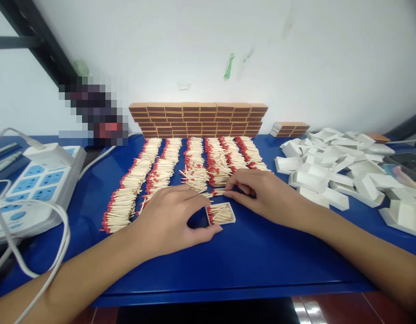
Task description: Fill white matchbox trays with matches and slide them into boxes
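A small white matchbox tray (231, 218) lies on the blue table, partly filled with red-headed matches (219, 213). My left hand (174, 220) is around its left end, thumb along the near side and forefinger at the far left corner. Just beyond the tray, my right hand (251, 189) is closed, with thumb and forefinger at the end of a small bunch of matches (217, 192). Its other fingers are curled under. Long rows of matches (127, 193) stretch back across the table; my left hand hides part of them.
Brown matchboxes (201, 119) are stacked like a wall at the back, with a few more boxes (291, 128) to their right. Empty white trays (329, 162) are heaped on the right. A power strip (35, 184) with white cables (64, 225) occupies the left.
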The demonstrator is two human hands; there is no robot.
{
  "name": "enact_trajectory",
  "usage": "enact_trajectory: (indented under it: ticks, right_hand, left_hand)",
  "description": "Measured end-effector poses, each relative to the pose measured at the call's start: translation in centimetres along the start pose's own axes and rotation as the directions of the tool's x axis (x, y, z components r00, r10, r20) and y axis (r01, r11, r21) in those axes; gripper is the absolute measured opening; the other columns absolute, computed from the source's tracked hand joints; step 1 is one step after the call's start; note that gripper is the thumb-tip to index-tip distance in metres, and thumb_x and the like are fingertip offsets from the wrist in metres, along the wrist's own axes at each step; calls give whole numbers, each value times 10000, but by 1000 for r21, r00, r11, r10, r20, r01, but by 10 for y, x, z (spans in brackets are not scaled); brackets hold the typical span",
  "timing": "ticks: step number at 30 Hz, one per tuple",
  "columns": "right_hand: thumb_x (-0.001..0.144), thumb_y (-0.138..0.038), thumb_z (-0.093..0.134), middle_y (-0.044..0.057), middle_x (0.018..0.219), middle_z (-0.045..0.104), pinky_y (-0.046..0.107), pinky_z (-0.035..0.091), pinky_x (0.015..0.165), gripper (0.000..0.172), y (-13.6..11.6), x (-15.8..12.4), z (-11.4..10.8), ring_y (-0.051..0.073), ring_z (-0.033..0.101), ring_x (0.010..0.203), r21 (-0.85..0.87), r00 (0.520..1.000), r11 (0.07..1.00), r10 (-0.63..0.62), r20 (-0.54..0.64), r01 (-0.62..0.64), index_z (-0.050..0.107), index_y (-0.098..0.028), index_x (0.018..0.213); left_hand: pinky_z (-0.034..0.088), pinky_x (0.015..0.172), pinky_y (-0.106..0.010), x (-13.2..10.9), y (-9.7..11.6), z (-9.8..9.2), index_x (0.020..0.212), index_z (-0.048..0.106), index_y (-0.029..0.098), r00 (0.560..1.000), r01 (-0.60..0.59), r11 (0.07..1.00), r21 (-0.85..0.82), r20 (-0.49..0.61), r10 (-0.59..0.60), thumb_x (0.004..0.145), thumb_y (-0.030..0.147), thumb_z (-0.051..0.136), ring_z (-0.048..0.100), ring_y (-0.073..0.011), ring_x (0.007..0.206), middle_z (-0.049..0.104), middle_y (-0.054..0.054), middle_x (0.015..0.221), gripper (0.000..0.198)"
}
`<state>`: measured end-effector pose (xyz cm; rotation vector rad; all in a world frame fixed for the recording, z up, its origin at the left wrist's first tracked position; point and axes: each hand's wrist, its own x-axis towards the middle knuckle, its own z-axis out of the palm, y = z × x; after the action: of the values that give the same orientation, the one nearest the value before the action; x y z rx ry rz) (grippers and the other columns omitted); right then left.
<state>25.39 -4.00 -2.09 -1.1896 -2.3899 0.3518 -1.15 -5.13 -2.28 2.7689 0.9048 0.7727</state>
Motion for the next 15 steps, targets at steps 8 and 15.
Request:
enact_trajectory:
  ticks: [8, 15]
  right_hand:
    - [1026, -258, 654, -16, 750, 594, 268, 405, 619, 103, 1, -2, -4, 143, 557, 656, 0, 1000, 1000, 3, -24, -3, 675, -207, 939]
    - [1042, -290, 648, -39, 698, 514, 260, 383, 585, 106, -7, -5, -13, 129, 500, 603, 28, 999, 999, -30, 17, 29, 689, -219, 975]
  left_hand:
    - [380, 571, -277, -1, 1, 0, 883, 771, 162, 1000, -4, 1000, 6, -1, 4, 869, 425, 835, 554, -135, 595, 608, 23, 657, 272]
    - [397, 581, -283, 1, -1, 1, 940, 782, 160, 1000, 10, 1000, 4, -13, -10, 864, 411, 841, 570, -144, 599, 615, 26, 653, 268]
